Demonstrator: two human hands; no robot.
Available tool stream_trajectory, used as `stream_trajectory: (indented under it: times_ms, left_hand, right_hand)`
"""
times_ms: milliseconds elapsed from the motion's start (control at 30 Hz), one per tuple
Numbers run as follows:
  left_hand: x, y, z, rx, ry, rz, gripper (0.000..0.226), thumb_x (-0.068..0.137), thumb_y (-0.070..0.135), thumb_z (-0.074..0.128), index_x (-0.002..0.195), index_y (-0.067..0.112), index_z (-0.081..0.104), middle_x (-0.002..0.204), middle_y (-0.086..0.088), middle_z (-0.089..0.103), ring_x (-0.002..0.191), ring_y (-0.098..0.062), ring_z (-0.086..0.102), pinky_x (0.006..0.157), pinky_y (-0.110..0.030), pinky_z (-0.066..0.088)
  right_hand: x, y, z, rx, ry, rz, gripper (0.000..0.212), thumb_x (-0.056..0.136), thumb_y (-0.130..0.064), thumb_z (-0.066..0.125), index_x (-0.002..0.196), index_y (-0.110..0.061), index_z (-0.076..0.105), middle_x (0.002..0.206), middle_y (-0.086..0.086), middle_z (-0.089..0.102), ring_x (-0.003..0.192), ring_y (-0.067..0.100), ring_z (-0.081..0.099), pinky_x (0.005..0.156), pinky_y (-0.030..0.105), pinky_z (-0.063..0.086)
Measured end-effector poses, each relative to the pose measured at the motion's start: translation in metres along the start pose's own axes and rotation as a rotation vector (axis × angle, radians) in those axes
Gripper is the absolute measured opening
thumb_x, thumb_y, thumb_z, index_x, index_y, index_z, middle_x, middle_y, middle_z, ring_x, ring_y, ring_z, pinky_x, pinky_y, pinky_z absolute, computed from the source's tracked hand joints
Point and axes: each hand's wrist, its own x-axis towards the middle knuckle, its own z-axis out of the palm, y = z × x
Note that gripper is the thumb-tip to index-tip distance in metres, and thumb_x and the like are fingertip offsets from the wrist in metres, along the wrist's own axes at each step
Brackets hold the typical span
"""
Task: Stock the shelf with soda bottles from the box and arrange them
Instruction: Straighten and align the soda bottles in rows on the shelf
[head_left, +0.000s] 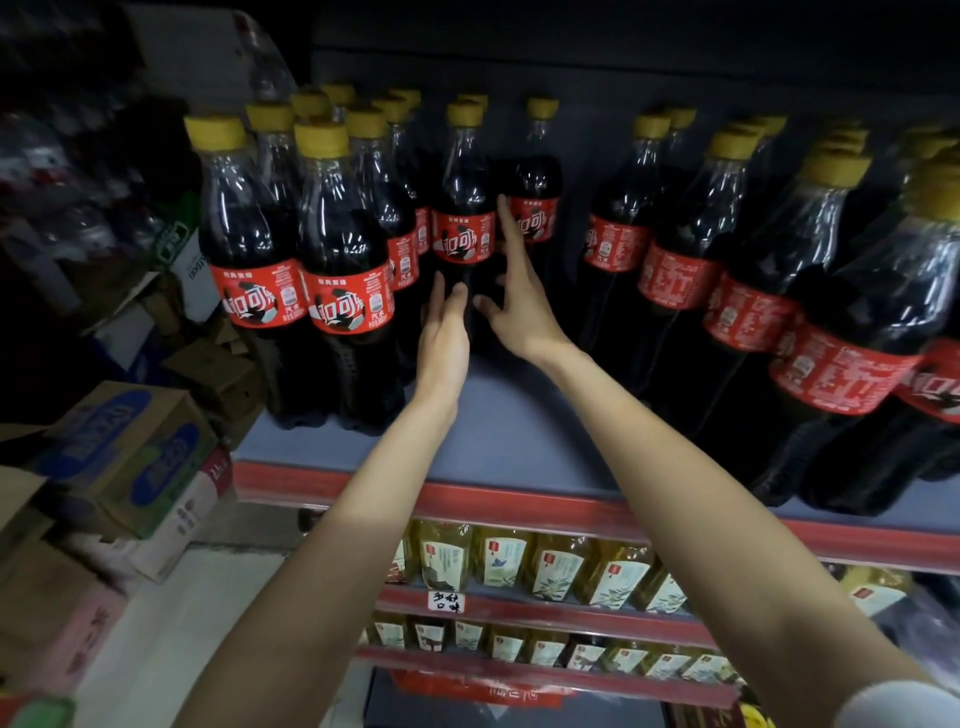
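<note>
So, both arms were stretched up to the grey shelf (519, 447) with the red front strip. Left hand (444, 332) had fingers straight and together, tips against the lower body of the centre soda bottle (462, 208), not wrapped around it. Right hand (514, 301) was spread wide, released, thumb toward that same bottle, index finger reaching up along the label of the rear bottle (537, 197) just behind and to the right. I couldn't tell whether the right palm actually touched either bottle.

Both bottles stood upright, dark cola, yellow caps, red labels, set toward the back of the shelf in the gap between two groups. Left group (311, 249) stood several rows deep, front pair right near the shelf edge. Right group (779, 291) ran in rows toward the frame's right edge; wide lens made them look tilted. Bare shelf surface lay in front of the two centre bottles.

Below, I saw two lower shelves carrying yellow oil bottles (545, 566) with pale labels, and a small handwritten tag (445, 601) on the strip. At the left, stacked cardboard boxes (130, 457) sat on the floor, one with blue ovals printed on it. White sleeve edge (893, 706) showed at bottom right.
</note>
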Motion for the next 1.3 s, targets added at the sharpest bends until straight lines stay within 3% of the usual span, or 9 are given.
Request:
stream_trajectory:
  times_ms: [100, 267, 367, 467, 600, 733, 833, 1000, 1300]
  left_hand:
    - [-0.004, -0.002, 0.0, 0.058, 0.022, 0.086, 0.052, 0.097, 0.034, 0.046, 0.146, 0.029, 0.031, 0.152, 0.002, 0.032, 0.139, -0.014, 0.029, 0.112, -0.028, 0.024]
    - [-0.019, 0.007, 0.013, 0.009, -0.069, 0.343, 0.032, 0.091, 0.013, 0.048, 0.123, 0.017, 0.051, 0.123, -0.001, 0.056, 0.113, -0.005, 0.053, 0.096, -0.012, 0.04]
    - [-0.001, 0.018, 0.038, -0.019, -0.269, 0.17, 0.035, 0.1, 0.018, 0.037, 0.134, 0.016, 0.047, 0.133, -0.003, 0.053, 0.124, -0.013, 0.049, 0.107, -0.026, 0.036]
    - [0.019, 0.024, 0.065, -0.01, -0.378, -0.022, 0.045, 0.103, 0.034, 0.025, 0.144, 0.018, 0.037, 0.148, -0.006, 0.04, 0.136, -0.019, 0.038, 0.112, -0.034, 0.027]
    - [0.026, 0.02, 0.079, 0.009, -0.487, -0.086, 0.053, 0.102, 0.045, 0.019, 0.149, 0.021, 0.026, 0.156, -0.007, 0.026, 0.143, -0.024, 0.024, 0.114, -0.036, 0.021]
    - [0.02, 0.022, 0.072, 0.021, -0.421, -0.059, 0.049, 0.102, 0.042, 0.021, 0.146, 0.025, 0.034, 0.152, -0.004, 0.033, 0.139, -0.022, 0.032, 0.109, -0.037, 0.028]
    - [0.007, 0.017, 0.055, 0.021, -0.34, 0.025, 0.044, 0.103, 0.036, 0.022, 0.142, 0.028, 0.04, 0.147, 0.0, 0.04, 0.132, -0.018, 0.041, 0.107, -0.038, 0.035]
    - [-0.005, 0.003, 0.03, 0.046, -0.213, 0.112, 0.042, 0.097, 0.041, 0.033, 0.138, 0.038, 0.042, 0.148, 0.006, 0.039, 0.133, -0.012, 0.04, 0.111, -0.042, 0.034]
    - [0.007, 0.003, 0.016, 0.285, -0.125, 0.168, 0.052, 0.086, 0.047, 0.04, 0.138, 0.046, 0.04, 0.12, 0.011, 0.046, 0.121, -0.022, 0.053, 0.105, -0.044, 0.041]
  right_hand:
    - [-0.009, -0.003, -0.005, -0.058, -0.007, 0.042, 0.091, 0.086, 0.009, 0.055, 0.153, -0.03, 0.007, 0.159, 0.003, 0.014, 0.146, 0.02, 0.02, 0.116, 0.046, 0.029]
    - [-0.056, -0.008, -0.031, -0.167, 0.261, 0.021, 0.066, 0.084, 0.004, 0.054, 0.146, -0.01, 0.035, 0.143, 0.013, 0.04, 0.13, 0.025, 0.044, 0.111, 0.035, 0.036]
    - [-0.077, -0.008, -0.034, -0.245, 0.345, 0.13, 0.072, 0.086, 0.002, 0.055, 0.149, -0.004, 0.021, 0.153, 0.02, 0.022, 0.141, 0.029, 0.028, 0.114, 0.021, 0.019]
    - [-0.075, -0.005, -0.034, -0.197, 0.234, 0.295, 0.085, 0.09, -0.003, 0.053, 0.151, -0.006, -0.006, 0.157, 0.025, -0.005, 0.147, 0.036, 0.004, 0.12, 0.036, 0.01]
    - [-0.064, -0.004, -0.034, -0.098, 0.217, 0.379, 0.092, 0.09, -0.002, 0.053, 0.149, -0.01, -0.017, 0.156, 0.026, -0.006, 0.146, 0.038, 0.002, 0.116, 0.038, 0.013]
    - [-0.063, 0.001, -0.04, -0.099, 0.244, 0.361, 0.093, 0.088, 0.001, 0.053, 0.151, -0.015, -0.014, 0.156, 0.021, 0.009, 0.141, 0.034, 0.023, 0.103, 0.025, 0.028]
    - [-0.065, 0.008, -0.047, -0.072, 0.254, 0.273, 0.091, 0.086, 0.006, 0.054, 0.153, -0.014, -0.005, 0.157, 0.014, 0.018, 0.142, 0.026, 0.026, 0.1, 0.011, 0.022]
    - [-0.054, 0.009, -0.045, -0.015, 0.163, 0.179, 0.088, 0.086, 0.005, 0.059, 0.153, -0.016, 0.006, 0.154, 0.009, 0.032, 0.142, 0.02, 0.03, 0.116, 0.04, 0.029]
    - [-0.039, 0.012, -0.032, 0.063, 0.168, 0.173, 0.081, 0.087, 0.002, 0.056, 0.152, -0.023, 0.016, 0.151, 0.004, 0.039, 0.139, 0.016, 0.036, 0.115, 0.041, 0.032]
